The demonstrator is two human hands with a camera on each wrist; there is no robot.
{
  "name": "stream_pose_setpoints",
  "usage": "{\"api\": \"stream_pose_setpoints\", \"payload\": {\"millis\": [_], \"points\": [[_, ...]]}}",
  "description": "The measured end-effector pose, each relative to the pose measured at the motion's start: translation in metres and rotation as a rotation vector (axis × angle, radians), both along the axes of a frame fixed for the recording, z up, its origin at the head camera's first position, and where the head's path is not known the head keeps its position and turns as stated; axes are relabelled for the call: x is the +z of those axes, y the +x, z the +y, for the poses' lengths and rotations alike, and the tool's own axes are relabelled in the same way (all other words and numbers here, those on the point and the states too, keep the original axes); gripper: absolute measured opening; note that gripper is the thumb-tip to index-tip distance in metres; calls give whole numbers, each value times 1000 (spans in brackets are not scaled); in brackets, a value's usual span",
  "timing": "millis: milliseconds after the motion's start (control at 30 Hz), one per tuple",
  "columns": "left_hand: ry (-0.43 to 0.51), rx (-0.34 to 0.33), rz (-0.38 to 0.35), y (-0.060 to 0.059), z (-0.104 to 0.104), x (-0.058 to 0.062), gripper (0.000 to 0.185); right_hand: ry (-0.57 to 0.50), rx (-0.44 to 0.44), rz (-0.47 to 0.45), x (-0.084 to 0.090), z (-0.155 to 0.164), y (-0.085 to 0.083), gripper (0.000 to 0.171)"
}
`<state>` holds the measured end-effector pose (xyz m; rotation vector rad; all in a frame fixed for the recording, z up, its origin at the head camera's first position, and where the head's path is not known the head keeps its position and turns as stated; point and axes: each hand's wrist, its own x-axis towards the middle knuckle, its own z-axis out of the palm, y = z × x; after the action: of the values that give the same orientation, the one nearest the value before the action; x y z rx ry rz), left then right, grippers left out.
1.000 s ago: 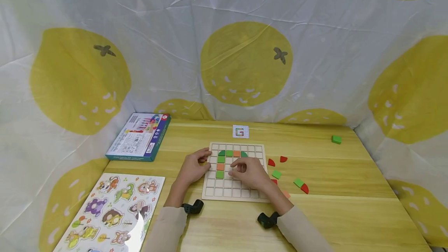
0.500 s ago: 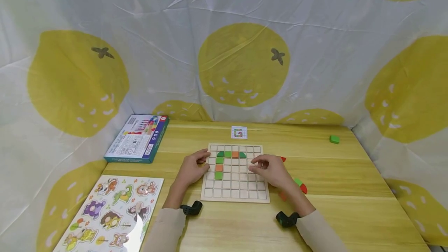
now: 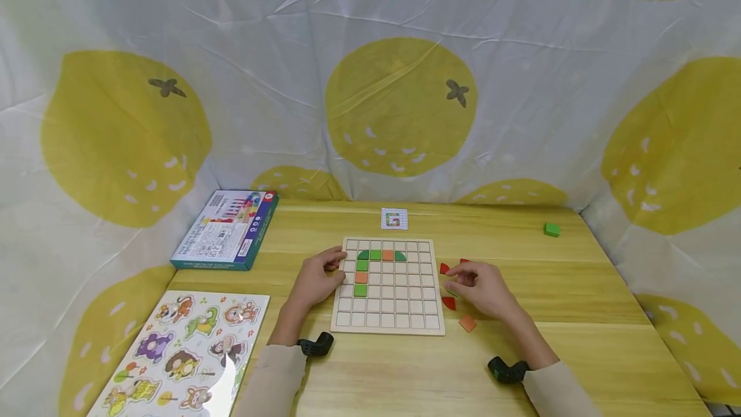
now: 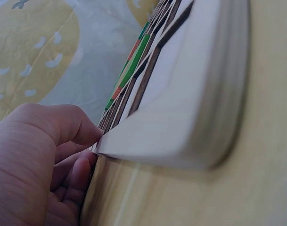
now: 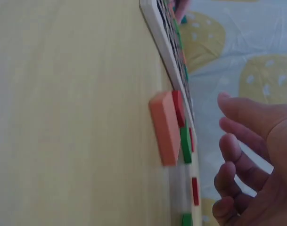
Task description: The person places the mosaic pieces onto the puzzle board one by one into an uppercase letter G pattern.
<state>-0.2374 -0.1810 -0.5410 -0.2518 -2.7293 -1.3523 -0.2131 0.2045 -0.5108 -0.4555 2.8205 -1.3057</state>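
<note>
My left hand (image 3: 315,283) holds the left edge of a wooden grid board (image 3: 388,319); the left wrist view shows fingertips right at the board's rim (image 4: 195,122). An arch of green and orange tiles lies on the grid, including an orange square (image 3: 361,277) and a dark green quarter-round (image 3: 400,255). Right of the board, my right hand (image 3: 485,289) hovers over loose pieces, its fingers loosely bent with nothing between them. A green square (image 3: 453,293) is partly hidden under it. Red quarter-rounds (image 3: 449,303) and an orange square tile (image 5: 165,129) lie nearby.
A small pattern card (image 3: 394,219) lies behind the board. At the back left is a flat box (image 3: 222,230), with an animal puzzle board (image 3: 191,340) in front of it. A green block (image 3: 552,230) sits far right. Lemon-print cloth (image 3: 399,108) surrounds the table.
My right hand has moved right, from over the board to the loose pieces beside it. The left hand keeps its place at the board's left edge.
</note>
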Motion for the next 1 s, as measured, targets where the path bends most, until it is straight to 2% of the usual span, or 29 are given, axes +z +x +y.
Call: {"api": "stream_pose_setpoints", "payload": {"millis": [233,433,700,1000], "points": [[10,-2,-1,1,-1,0,45,16,151,-54,0,13,9,17],[5,3,-9,1,-1,1,45,26,202,-100,-1,17,13,24],[-9,13,-13,1,-1,1,46,44,216,-118,-4,20,15,23],[14,-19,-10,2,-1,2,42,58,188,-110,-7,22,14,20]]}}
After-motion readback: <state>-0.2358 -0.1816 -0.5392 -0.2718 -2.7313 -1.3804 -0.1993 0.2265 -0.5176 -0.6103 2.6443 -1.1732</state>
